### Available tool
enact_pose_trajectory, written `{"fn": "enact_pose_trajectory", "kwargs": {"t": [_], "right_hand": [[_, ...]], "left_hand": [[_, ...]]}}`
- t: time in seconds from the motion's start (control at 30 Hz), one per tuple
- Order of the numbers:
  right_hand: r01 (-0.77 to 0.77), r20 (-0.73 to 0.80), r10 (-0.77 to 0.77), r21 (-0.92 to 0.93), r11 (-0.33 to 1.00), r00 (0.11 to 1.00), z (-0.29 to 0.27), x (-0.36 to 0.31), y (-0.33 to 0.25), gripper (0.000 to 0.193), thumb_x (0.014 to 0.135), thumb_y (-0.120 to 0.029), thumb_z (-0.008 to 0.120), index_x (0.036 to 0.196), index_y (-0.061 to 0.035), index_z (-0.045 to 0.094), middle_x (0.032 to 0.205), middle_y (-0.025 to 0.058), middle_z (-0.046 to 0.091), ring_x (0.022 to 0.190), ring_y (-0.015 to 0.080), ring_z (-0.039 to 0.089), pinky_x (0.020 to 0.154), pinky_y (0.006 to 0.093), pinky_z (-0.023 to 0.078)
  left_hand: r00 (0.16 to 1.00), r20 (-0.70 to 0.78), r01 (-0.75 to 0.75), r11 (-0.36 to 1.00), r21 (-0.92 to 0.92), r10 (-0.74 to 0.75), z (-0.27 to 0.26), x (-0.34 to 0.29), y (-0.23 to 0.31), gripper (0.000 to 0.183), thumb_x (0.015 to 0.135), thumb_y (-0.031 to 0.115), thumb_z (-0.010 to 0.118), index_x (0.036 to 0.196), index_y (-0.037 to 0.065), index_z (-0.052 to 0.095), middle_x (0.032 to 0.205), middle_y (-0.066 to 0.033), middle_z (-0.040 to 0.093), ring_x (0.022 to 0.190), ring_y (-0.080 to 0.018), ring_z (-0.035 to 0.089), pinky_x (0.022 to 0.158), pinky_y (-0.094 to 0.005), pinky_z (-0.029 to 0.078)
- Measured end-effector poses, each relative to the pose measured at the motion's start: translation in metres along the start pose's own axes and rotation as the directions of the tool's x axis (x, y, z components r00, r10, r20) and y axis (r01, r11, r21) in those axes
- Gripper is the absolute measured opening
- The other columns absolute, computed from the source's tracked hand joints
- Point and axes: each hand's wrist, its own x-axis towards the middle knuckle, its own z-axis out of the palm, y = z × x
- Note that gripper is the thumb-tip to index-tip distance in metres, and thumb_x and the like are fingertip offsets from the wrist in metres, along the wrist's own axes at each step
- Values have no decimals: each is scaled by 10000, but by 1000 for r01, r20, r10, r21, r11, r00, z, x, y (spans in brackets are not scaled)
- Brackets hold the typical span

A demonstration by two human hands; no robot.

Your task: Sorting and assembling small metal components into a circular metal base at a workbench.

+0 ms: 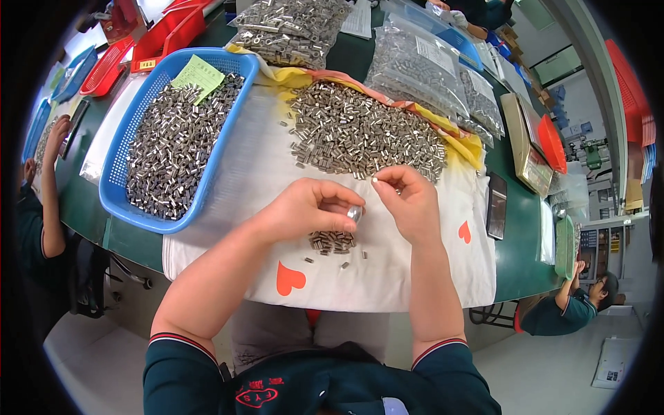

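Head view: right hand (pixel 413 204) pinching one small metal sleeve (pixel 374 181) at the fingertips, left hand (pixel 311 206) curled around a shiny metal ring (pixel 355 213) just beside it. Small sorted cluster (pixel 333 241) lying right under both hands, nearer the left; big loose heap (pixel 363 135) just beyond, farther up the table (pixel 515 256).

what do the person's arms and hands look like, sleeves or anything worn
Both forearms are bare, and the left hand and right hand are bare too, with no gloves. The left hand wears a silvery metal cap on one fingertip. The short sleeves are dark green, each cuff edged with a thin red and white stripe, and the shirt shows a red embroidered emblem on the chest.
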Motion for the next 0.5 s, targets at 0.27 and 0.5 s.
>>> {"fn": "enact_pose_trajectory", "kwargs": {"t": [0.27,0.5], "right_hand": [[72,133,-65,-48,996,989,6,-9,-9,65,717,-8,607,780,-25,610,757,32,596,710,122,564,645,233,445],[191,149,-169,-146,971,974,10,-12,-12,97,688,29,603,767,-23,582,733,33,585,687,127,552,623,244,434]], "left_hand": [[977,-197,-124,972,-198,84,-2,7,-4,336,750,7,654,1069,-15,550,825,-11,593,738,-56,555,658,-201,472],[974,-223,-57,996,-74,39,-2,4,-3,320,743,11,660,1049,-19,570,774,10,582,704,-45,546,624,-192,464]]}}
